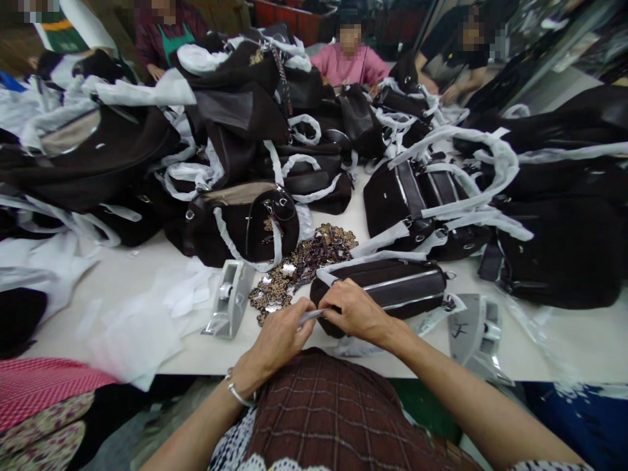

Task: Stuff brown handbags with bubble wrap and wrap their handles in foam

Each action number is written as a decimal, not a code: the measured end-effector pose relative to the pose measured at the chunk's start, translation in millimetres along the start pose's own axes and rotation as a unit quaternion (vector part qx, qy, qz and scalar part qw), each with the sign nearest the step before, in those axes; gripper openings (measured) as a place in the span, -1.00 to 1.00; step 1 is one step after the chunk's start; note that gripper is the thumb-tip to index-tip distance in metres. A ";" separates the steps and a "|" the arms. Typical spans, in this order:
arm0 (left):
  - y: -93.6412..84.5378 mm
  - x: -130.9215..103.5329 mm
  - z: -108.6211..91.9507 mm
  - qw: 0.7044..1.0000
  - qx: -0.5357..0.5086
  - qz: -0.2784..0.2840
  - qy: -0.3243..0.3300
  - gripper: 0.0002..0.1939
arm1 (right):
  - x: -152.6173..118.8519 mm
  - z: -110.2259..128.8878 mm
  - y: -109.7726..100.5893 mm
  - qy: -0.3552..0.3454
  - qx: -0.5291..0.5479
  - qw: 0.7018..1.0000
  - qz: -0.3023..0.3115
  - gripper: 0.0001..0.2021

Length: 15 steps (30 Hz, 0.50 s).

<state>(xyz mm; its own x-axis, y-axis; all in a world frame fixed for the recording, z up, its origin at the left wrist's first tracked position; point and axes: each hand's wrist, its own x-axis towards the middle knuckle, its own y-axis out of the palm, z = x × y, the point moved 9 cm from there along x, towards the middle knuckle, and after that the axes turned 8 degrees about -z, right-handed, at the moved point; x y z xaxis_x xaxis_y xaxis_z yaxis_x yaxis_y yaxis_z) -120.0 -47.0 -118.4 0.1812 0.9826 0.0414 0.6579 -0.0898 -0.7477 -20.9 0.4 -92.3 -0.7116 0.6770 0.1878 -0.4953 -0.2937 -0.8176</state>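
Observation:
My left hand (284,333) is closed, pinching one end of a small pale strip (312,316) at the table's front edge. The fingers of my right hand (349,307) are pressed together on the strip's other end. Just behind and beside my right hand lies a dark brown bag (407,288) with silvery lines along it and a handle wrapped in white. A heap of leopard-patterned tags with dark cords (294,271) spreads behind my left hand. What the strip is made of is too small to tell.
Grey tape dispensers (229,297) stand left and right (475,330) on the white table (196,350). White sheets (142,324) lie at the left. Dark bags with wrapped handles (235,222) are piled behind. Several people sit around, one in a pink top (349,64).

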 end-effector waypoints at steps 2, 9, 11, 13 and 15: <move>-0.9 1.1 1.3 1.000 -0.001 -0.007 -0.014 -0.90 | 1.0 2.2 1.9 -0.020 -0.028 0.999 0.009 -0.93; 22.9 3.7 23.0 0.911 -0.354 -0.006 -0.210 -0.92 | -7.3 28.6 -4.1 -0.190 -0.144 0.970 -0.044 -0.80; 32.4 2.8 23.9 0.838 -0.479 0.004 -0.262 -0.93 | -12.9 32.0 -6.7 -0.218 -0.136 0.965 -0.056 -0.77; 39.5 2.1 23.7 0.765 -0.570 0.008 -0.300 -0.90 | -18.8 33.6 -9.4 -0.230 -0.118 0.964 -0.071 -0.79; 47.5 0.3 22.8 0.688 -0.642 0.023 -0.338 -0.84 | -24.4 33.9 -10.8 -0.220 -0.107 0.966 -0.088 -0.81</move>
<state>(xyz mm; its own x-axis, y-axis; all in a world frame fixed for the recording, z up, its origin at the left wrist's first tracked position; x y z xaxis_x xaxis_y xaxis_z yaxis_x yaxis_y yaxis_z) -105.4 -47.2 -169.0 0.1274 0.7865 -0.6043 0.8453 0.2326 0.4811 -15.1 -35.8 -69.6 -0.7915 0.3379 0.5092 -0.5475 -0.0220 -0.8365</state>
